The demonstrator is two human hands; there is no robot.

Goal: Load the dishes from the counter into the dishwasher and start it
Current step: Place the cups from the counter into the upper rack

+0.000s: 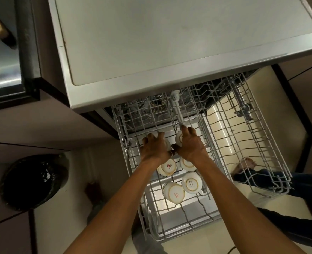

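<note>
Both my arms reach down the middle of the frame into the pulled-out wire rack (243,143), a grid of thin grey coated rods. My left hand (155,146) is clamped over a round white cup (167,143), fingers curled down around its sides. Right beside it, my right hand (190,145) wraps a second cup (178,137) the same way, thumbs nearly touching between them. Below my wrists, four more cups sit upside down in two rows: one with a red logo (167,168), a gold-ringed one (186,164) next to it, then a lettered cup (191,182) and a plain glossy one (173,192) lowest. All smooth, rounded ceramic. The right half of the rack is bare wire over pale floor. Above, filling the upper frame, the dishwasher top (169,43) is a flat, dull grey metal slab with a raised rim. A black-lined round bin (34,182) sits lower left.
</note>
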